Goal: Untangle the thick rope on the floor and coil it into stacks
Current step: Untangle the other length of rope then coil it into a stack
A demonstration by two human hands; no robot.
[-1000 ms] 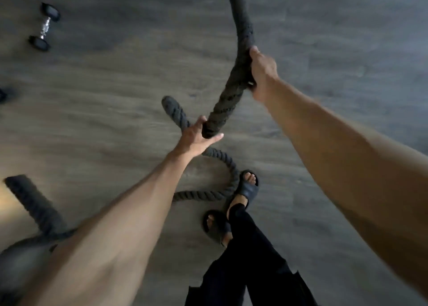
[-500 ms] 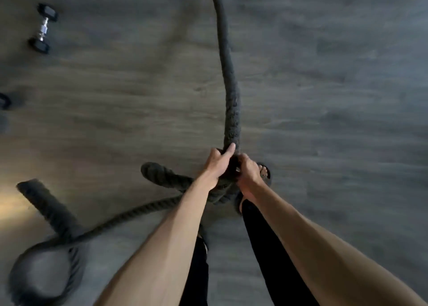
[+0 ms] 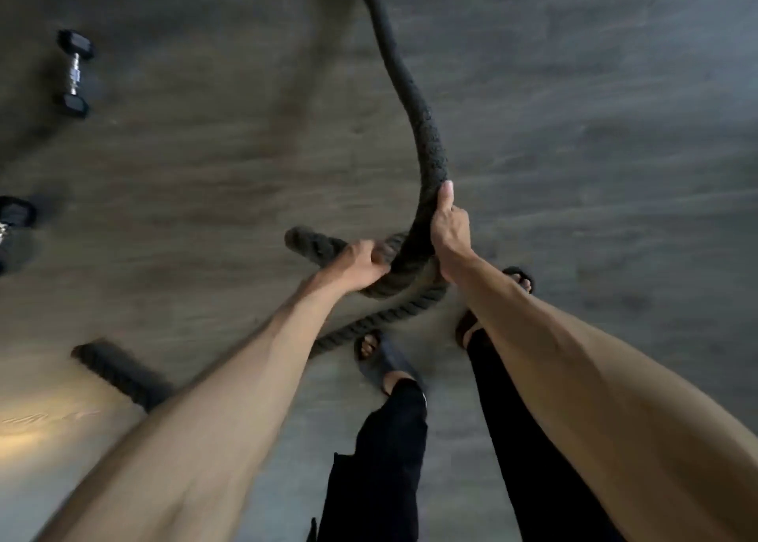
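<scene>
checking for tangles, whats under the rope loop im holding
Under the held loop of thick rope a lower strand runs along the floor. The hands hide where the strands cross.

One rope, two hands, two dumbbells, two sandalled feet.

A single thick dark rope [image 3: 426,147] runs across the wooden floor [image 3: 594,131], with two of its blunt ends showing, one [image 3: 299,240] beside the hands and one [image 3: 119,369] at the lower left. Two bare hands are on it: the left hand [image 3: 361,268] and the right hand [image 3: 449,229]. One whole dumbbell [image 3: 74,74] lies at the upper left; a second [image 3: 14,223] is cut off by the left edge. Two dark sandals are worn, one [image 3: 381,357] per foot, the other [image 3: 521,279] partly hidden.
</scene>
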